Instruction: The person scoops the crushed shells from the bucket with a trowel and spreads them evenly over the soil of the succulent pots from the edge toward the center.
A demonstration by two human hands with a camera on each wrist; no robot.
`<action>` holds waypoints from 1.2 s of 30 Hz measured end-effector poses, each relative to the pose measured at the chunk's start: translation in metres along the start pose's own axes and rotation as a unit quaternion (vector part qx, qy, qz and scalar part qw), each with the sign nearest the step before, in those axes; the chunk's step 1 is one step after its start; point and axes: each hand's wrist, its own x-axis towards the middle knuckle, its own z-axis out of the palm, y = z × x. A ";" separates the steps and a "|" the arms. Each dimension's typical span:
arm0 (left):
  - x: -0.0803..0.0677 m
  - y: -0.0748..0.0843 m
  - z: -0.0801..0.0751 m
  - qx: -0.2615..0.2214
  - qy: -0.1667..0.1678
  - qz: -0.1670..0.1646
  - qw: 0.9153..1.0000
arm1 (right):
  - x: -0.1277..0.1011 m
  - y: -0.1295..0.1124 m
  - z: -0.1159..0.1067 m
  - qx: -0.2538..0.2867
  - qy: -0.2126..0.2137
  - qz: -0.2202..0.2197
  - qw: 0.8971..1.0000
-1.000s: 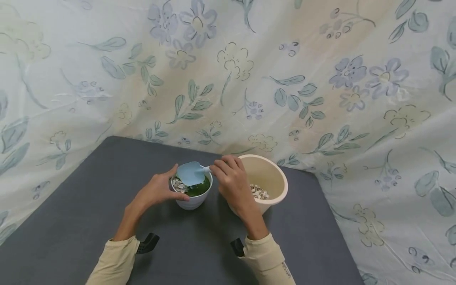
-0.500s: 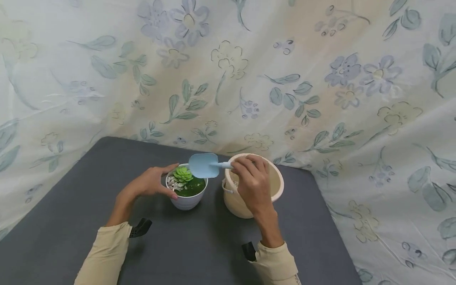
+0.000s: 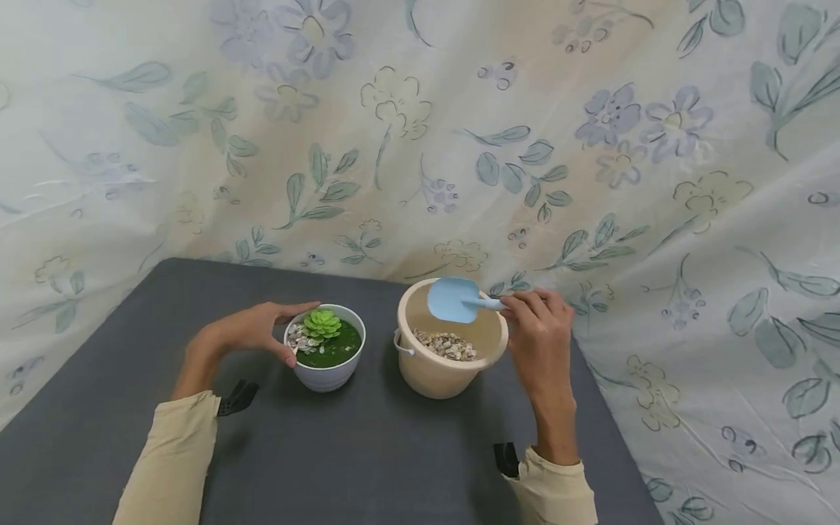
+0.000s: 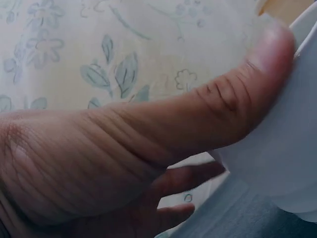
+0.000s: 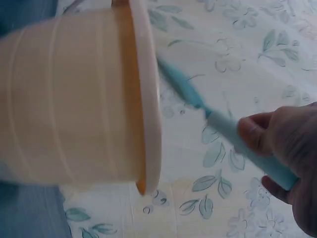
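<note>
My left hand (image 3: 252, 332) curls round the side of a small white pot (image 3: 328, 373), thumb on its near wall (image 4: 277, 163). The pot holds green moss, a green succulent (image 3: 321, 323) and some pale pebbles. My right hand (image 3: 539, 328) grips the handle of a light blue trowel (image 3: 454, 300), whose blade hangs over the far rim of a beige bucket (image 3: 438, 375). Pebbles (image 3: 448, 345) lie in the bucket's bottom. In the right wrist view the trowel (image 5: 233, 136) passes beside the bucket's rim (image 5: 148, 99).
Both containers stand on a dark grey table (image 3: 341, 452). A floral sheet (image 3: 420, 131) hangs behind and drapes down past the table's right edge. Black wrist mounts (image 3: 236, 397) show at both cuffs.
My right hand has carried the trowel rightward, from over the white pot to above the bucket. The left hand has stayed on the pot. The succulent, hidden before, is uncovered.
</note>
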 end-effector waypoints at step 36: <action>0.085 0.129 0.106 0.042 0.127 0.069 0.989 | 0.005 0.005 0.081 -0.097 -0.310 -0.014 0.946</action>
